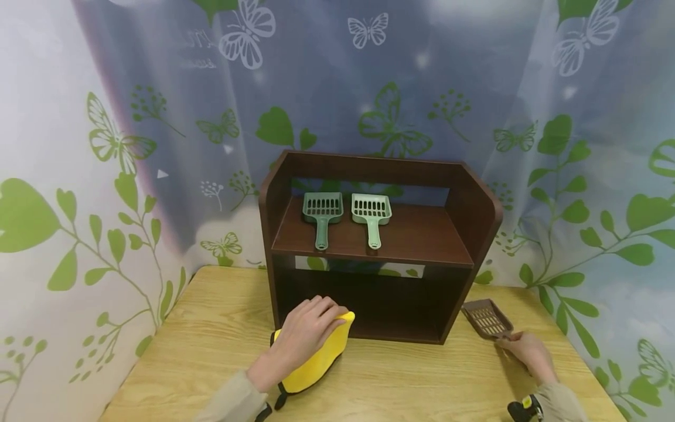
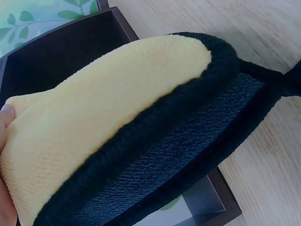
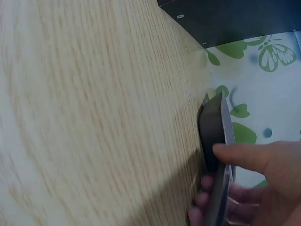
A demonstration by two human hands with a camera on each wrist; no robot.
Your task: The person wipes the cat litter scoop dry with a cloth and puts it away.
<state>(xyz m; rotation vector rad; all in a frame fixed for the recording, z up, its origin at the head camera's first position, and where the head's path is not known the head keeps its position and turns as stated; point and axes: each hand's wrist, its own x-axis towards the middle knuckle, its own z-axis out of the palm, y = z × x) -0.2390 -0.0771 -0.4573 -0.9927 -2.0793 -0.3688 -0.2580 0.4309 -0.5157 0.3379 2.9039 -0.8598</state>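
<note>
My left hand (image 1: 303, 333) grips the upper edge of a yellow cleaning cloth (image 1: 319, 364) in front of the shelf's lower left. In the left wrist view the folded cloth (image 2: 117, 87) shows a fluffy yellow face, a black border, a dark blue side and a loop at one corner. Over at the right, my right hand (image 1: 531, 354) pinches the handle end of a brown slotted litter scoop (image 1: 477, 305). Seen from the right wrist, the thumb lies on one side of the scoop (image 3: 211, 125) and the fingers curl under the other, close over the tabletop.
A dark brown two-tier shelf (image 1: 477, 217) stands at the table's back. On its upper board lie a darker green litter scoop (image 1: 321, 234) and a pale green one (image 1: 373, 233), handles forward. Behind the wooden table (image 1: 411, 381) hangs a leaf-and-butterfly curtain (image 1: 327, 88).
</note>
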